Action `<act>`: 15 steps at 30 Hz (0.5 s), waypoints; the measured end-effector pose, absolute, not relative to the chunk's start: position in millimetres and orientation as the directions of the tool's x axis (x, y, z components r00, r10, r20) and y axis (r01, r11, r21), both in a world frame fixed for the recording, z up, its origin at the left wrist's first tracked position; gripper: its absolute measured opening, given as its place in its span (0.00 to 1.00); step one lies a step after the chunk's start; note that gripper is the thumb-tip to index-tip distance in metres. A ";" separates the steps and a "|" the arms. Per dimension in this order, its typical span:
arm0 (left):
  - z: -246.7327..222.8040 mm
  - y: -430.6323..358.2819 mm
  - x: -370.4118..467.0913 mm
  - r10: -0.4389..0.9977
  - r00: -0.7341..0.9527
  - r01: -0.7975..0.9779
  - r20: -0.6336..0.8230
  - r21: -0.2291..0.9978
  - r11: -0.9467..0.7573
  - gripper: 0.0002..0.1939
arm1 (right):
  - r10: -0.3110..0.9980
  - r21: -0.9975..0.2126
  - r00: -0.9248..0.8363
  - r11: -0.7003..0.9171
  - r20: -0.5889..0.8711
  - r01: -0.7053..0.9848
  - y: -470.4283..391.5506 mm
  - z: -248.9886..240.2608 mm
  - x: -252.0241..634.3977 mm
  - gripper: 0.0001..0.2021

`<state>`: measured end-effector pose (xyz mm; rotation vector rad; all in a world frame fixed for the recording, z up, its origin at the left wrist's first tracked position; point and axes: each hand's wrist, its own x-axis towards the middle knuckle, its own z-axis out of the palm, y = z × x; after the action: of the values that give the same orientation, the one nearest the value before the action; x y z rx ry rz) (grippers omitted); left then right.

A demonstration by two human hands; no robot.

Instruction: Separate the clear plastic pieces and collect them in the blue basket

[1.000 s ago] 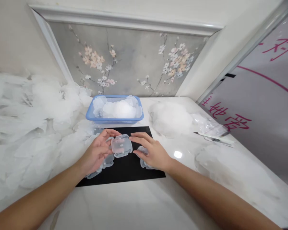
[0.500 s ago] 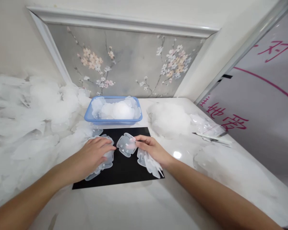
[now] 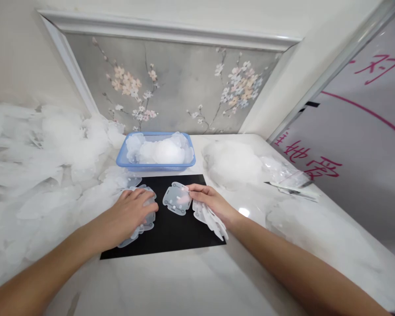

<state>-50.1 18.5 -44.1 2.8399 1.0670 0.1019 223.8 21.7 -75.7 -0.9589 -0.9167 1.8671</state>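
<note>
My right hand [image 3: 212, 202] pinches a frosted, see-through plastic lid-like piece [image 3: 177, 199] between thumb and fingers. The piece is squarish, with tabs and slots along its edges, and hangs over a black mat [image 3: 174, 239]. Fanned out below the same hand are several more such pieces [image 3: 210, 221], held against the palm. At the mat's left side, my left hand [image 3: 134, 210] lies over a loose pile of the same pieces [image 3: 148, 221], fingers bent and a little apart. Its thumb is partly hidden.
Behind the mat stands a blue basket [image 3: 154, 166] holding frosted pieces. A large heap [image 3: 52, 153] of whitish pieces covers the left of the table; another pile [image 3: 232, 162] lies right of the basket. Clear plastic bags [image 3: 283, 173] lie near the whiteboard [image 3: 358, 131].
My right hand has moved slightly to the right, with the pinched piece and the fanned pieces in it. My left hand has barely shifted on the pile.
</note>
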 end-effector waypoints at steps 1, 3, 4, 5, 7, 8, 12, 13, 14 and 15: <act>-44.1 18.0 -49.0 0.666 0.745 0.658 0.030 0.128 -0.742 0.17 | 0.891 -0.855 -0.367 -0.395 -0.268 -0.336 21.6 -76.2 223.6 0.17; -41.0 16.8 -45.0 0.673 0.739 0.663 0.028 0.147 -0.734 0.16 | 0.893 -0.854 -0.363 -0.394 -0.266 -0.341 21.5 -76.9 223.3 0.17; -37.9 16.2 -42.3 0.674 0.738 0.663 0.023 0.162 -0.731 0.15 | 0.894 -0.854 -0.363 -0.391 -0.263 -0.344 21.6 -77.1 223.1 0.17; -34.0 15.6 -39.5 0.672 0.740 0.659 0.014 0.184 -0.730 0.14 | 0.895 -0.855 -0.364 -0.386 -0.258 -0.345 21.6 -77.1 222.8 0.17; -24.0 14.1 -34.2 0.665 0.747 0.645 -0.007 0.251 -0.722 0.11 | 0.897 -0.859 -0.366 -0.377 -0.246 -0.346 21.8 -76.8 222.4 0.17; -18.4 13.2 -32.0 0.661 0.750 0.636 -0.022 0.298 -0.712 0.10 | 0.898 -0.861 -0.366 -0.373 -0.242 -0.345 21.7 -76.5 222.1 0.17; 3.0 6.5 -26.4 0.702 0.700 0.653 -0.132 0.516 -0.554 0.06 | 0.903 -0.864 -0.364 -0.361 -0.229 -0.352 20.6 -76.1 221.4 0.17; 6.6 4.4 -25.3 0.722 0.672 0.663 -0.167 0.570 -0.485 0.06 | 0.904 -0.864 -0.363 -0.359 -0.227 -0.352 20.2 -76.0 221.1 0.17; 8.8 2.4 -24.1 0.744 0.641 0.664 -0.192 0.624 -0.412 0.05 | 0.907 -0.868 -0.357 -0.353 -0.225 -0.350 20.0 -75.5 220.8 0.17; 9.4 0.8 -22.8 0.766 0.609 0.651 -0.206 0.682 -0.334 0.06 | 0.911 -0.875 -0.346 -0.344 -0.223 -0.341 20.3 -74.3 220.4 0.18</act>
<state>-22.8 0.8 9.4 2.0782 1.1127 0.1936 220.4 20.3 -74.3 -0.9404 -0.9436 1.8164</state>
